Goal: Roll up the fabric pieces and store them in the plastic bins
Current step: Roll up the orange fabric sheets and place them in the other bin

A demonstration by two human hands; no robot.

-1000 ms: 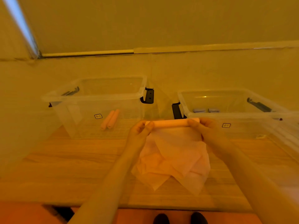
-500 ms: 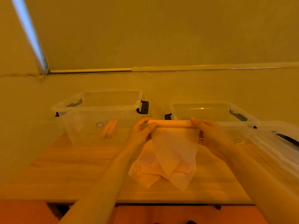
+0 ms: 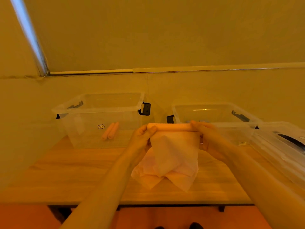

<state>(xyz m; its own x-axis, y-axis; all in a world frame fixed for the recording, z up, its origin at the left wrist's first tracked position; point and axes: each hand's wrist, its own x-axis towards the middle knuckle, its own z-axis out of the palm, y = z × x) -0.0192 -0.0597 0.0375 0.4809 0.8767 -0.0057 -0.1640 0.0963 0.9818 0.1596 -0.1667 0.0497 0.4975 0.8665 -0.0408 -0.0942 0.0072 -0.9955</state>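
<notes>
A pale pink fabric piece (image 3: 175, 151), half rolled into a tight tube at its top edge, is held above the light wooden table (image 3: 69, 176). The roll's left end is pinched by the left hand (image 3: 142, 138), and the right end is gripped by the right hand (image 3: 209, 138). The unrolled part hangs down onto a heap of loose pink cloths (image 3: 179, 179). Two finished pink rolls (image 3: 110, 133) are seen lying inside the clear plastic bin on the left (image 3: 99, 111). A second clear plastic bin (image 3: 214, 113) is placed behind the right hand.

Wooden table (image 3: 69, 176): bins (image 3: 99, 111), fabric pile (image 3: 165, 176).
</notes>
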